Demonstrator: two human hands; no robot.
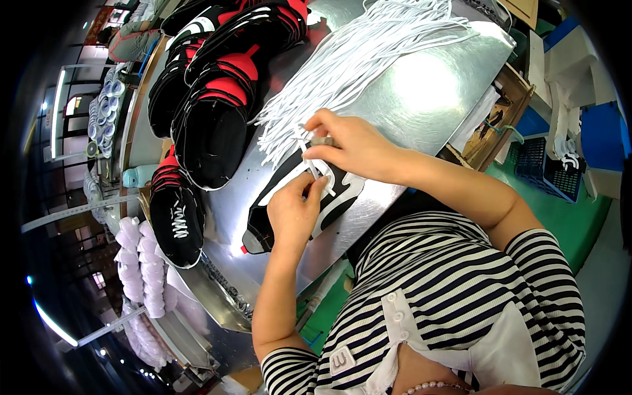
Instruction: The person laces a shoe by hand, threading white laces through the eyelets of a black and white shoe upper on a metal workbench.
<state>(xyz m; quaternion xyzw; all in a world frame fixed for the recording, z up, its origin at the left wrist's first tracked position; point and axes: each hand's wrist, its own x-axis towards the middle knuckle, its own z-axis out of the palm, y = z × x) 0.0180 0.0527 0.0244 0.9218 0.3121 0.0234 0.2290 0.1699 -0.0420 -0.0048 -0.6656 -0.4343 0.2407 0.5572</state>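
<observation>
Shoe upper [345, 197] lying beneath your two hands, white lace [312, 168] running between them

Your black-and-white shoe upper is resting on the shiny metal counter [428, 125], its small red tab [244, 249] showing at the end farther from your right hand [359, 146]. Your left hand [294, 209] is lying over the middle of the shoe upper, its thumb and forefinger pinching the white lace. Your right hand is reaching across from the other side, hovering over the laced end of the shoe upper; its forefinger and thumb are curving with a gap between their tips, close by the lace. You are showing a small grey-brown piece among those right fingers, but what it is and how firmly they are gripping cannot be told.

Just beyond the shoe upper, a thick spread of white laces [368, 56] is fanning out over the counter, its near ends almost reaching your right fingers. To the left of the shoe upper, black uppers with red linings [214, 135] are piling against one another. Also left of it, just below that pile, a black upper with white zigzag lacing [176, 227] is lying near the counter's edge. Well to the right of the shoe upper, past your right forearm, a wooden box [523, 99] is standing beside the counter, and a dark blue basket [543, 172] is sitting farther off.
</observation>
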